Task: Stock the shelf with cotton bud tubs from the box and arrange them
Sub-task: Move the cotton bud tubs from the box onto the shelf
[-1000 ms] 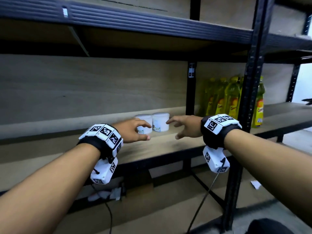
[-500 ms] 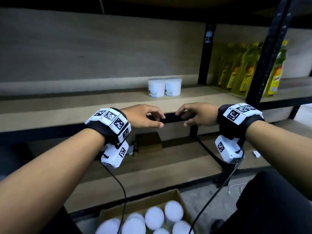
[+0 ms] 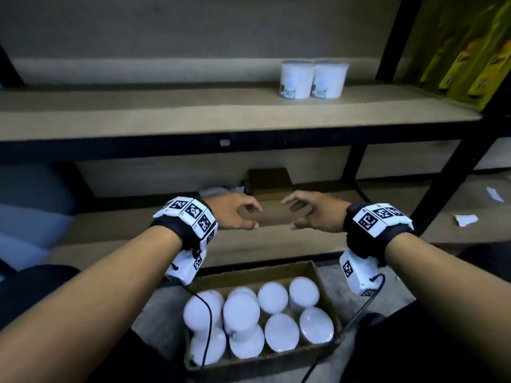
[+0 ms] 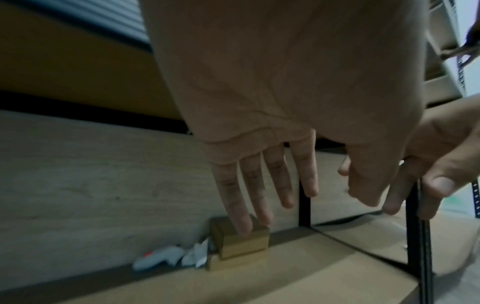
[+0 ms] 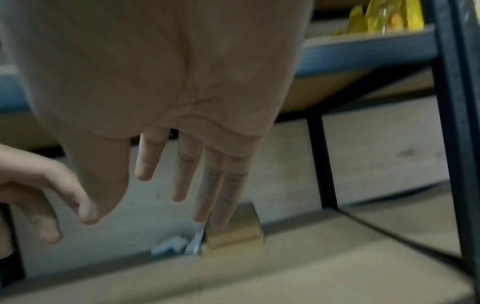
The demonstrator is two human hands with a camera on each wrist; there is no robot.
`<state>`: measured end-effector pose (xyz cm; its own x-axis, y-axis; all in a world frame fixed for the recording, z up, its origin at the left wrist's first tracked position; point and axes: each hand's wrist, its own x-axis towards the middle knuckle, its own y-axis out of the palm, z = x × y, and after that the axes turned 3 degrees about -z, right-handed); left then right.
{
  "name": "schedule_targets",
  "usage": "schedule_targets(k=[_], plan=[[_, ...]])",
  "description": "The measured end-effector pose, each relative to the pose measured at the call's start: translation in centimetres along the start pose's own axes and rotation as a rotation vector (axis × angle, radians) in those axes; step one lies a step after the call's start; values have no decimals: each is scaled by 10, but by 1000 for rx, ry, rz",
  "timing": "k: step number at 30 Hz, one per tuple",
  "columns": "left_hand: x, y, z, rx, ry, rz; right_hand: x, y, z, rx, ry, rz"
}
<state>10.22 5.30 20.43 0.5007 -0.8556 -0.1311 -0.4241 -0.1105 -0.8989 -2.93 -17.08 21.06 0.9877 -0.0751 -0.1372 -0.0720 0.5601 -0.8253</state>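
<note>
A: Hands?
B: Left hand (image 3: 235, 214) and right hand (image 3: 313, 214) both empty, fingers loosely spread, facing each other.
A: Tubs?
B: White round-lidded cotton bud tubs (image 3: 272, 297) stand upright in the brown cardboard box (image 3: 250, 275), below and nearer me than both hands. About equal reach. Two placed tubs (image 3: 312, 78) on the wooden shelf (image 3: 166, 111) above, to the right.

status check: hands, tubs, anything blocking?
Left hand and right hand both empty, fingers loose, above the box. Two tubs on the shelf; the rest in the box. Nothing blocking.
</note>
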Motion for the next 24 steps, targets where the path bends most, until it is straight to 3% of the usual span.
schedule_targets(k=[13,24], plan=[[-66,131,95,-9,-291,162,8,163,-10,-18,44,187],[-92,188,125,-13,-303,146,20,240,-3,-190,0,348]])
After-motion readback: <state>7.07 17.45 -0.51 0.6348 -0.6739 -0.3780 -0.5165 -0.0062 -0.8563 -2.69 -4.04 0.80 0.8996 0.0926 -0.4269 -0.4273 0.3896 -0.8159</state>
